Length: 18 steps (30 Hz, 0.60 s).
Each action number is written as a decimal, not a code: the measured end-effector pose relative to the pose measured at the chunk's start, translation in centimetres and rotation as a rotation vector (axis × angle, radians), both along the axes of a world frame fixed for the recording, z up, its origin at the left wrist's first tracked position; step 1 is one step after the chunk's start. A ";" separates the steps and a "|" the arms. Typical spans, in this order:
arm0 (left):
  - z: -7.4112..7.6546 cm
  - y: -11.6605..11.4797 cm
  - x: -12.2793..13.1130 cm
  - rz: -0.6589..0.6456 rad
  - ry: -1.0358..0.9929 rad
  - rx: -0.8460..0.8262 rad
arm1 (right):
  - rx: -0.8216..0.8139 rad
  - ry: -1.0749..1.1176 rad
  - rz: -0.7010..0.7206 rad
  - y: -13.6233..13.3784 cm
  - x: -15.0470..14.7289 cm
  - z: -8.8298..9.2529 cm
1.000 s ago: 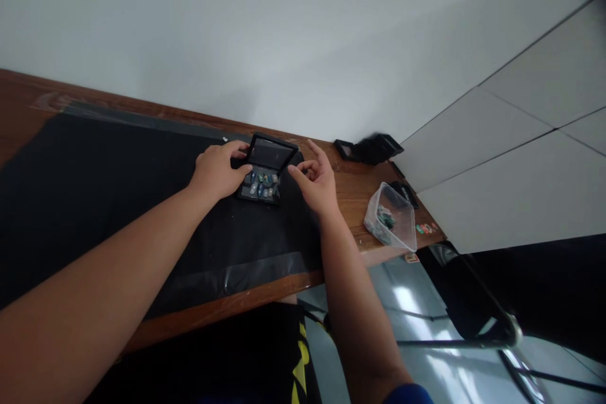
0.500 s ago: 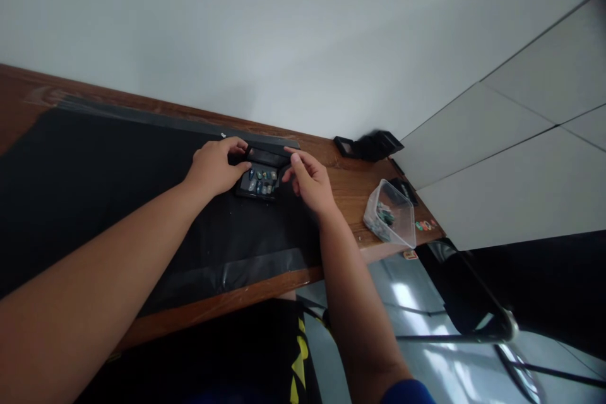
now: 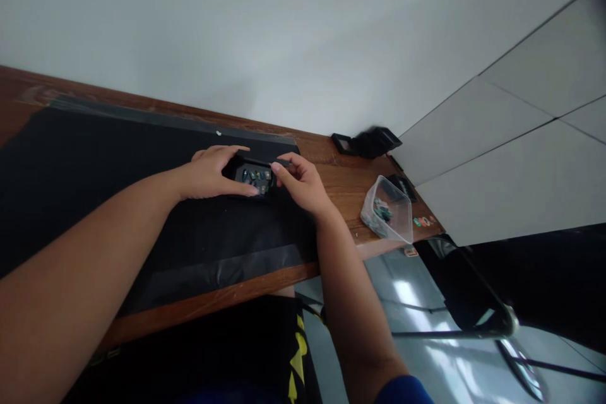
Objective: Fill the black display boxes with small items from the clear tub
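A small black case (image 3: 240, 168) lies on the black mat, its hinged lid (image 3: 261, 159) tilted partway down. Inside are several small shiny false nails (image 3: 258, 175) in blue, green and pale tones, in rows. My left hand (image 3: 211, 173) grips the case from the left, fingers behind at the lid and thumb across the front, covering some of the nails. At the lid's right corner, my right hand (image 3: 302, 183) pinches the edge between thumb and fingers.
A clear plastic tub (image 3: 388, 211) with greenish pieces stands to the right on the wooden table (image 3: 326, 158). Black open cases (image 3: 372, 142) sit by the wall. A tiny white scrap (image 3: 218, 133) rests on the black mat (image 3: 142, 151). Colourful stickers (image 3: 423, 221) mark the table's right end.
The lid has tilted lower over the case. My left thumb has moved to the front across the nails, and my right fingers have closed on the lid's corner.
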<state>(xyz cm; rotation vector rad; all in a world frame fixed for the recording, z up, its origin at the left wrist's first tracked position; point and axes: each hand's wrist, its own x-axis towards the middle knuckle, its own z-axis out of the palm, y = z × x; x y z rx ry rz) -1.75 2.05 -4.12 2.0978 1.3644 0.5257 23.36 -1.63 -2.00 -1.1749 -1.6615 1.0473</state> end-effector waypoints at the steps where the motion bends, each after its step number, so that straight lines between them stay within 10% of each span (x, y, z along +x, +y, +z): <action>1: 0.3 -0.3 0.3 0.029 0.051 -0.026 | 0.003 0.004 0.006 0.0 0.0 0.0; 18: 1.9 -0.8 -0.4 -0.041 -0.100 -0.198 | 0.003 -0.016 0.044 -0.2 0.4 0.3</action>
